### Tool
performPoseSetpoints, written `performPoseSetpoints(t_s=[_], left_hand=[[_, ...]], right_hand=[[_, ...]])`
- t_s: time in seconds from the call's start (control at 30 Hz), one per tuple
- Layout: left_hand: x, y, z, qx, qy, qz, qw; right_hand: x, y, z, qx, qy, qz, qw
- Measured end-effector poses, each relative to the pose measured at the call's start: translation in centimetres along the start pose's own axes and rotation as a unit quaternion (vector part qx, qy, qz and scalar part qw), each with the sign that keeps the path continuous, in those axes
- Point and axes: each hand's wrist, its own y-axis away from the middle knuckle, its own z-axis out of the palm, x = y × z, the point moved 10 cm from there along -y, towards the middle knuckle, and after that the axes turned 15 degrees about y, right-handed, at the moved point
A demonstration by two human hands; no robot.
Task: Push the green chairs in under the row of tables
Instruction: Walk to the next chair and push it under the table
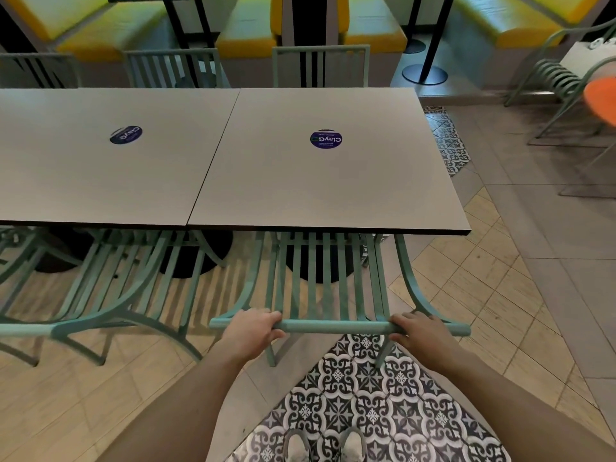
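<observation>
A green slatted metal chair (pixel 333 326) stands in front of me with its seat partly under the right grey table (pixel 383 181). My left hand (pixel 255 330) and my right hand (pixel 421 331) both grip its round top rail, one near each end. A second green chair (pixel 110 315) sits to the left, tucked partly beneath the left grey table (pixel 66 181). Across the tables, the backs of more green chairs (pixel 321 66) rise above the far edge.
Yellow booth benches (pixel 253 38) line the far side. At the right stand another green chair (pixel 550 81) and an orange seat (pixel 603 98). Black table pedestals (pixel 320 261) sit under the tables. Patterned floor tiles (pixel 366 411) lie under my feet.
</observation>
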Motion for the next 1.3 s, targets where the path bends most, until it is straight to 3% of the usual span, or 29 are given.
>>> performPoseSetpoints(t_s=[1.3], left_hand=[[0.57, 0.46, -0.13, -0.003, 0.012, -0.009, 1.000]], right_hand=[[0.08, 0.40, 0.00, 0.004, 0.000, 0.002, 1.000]])
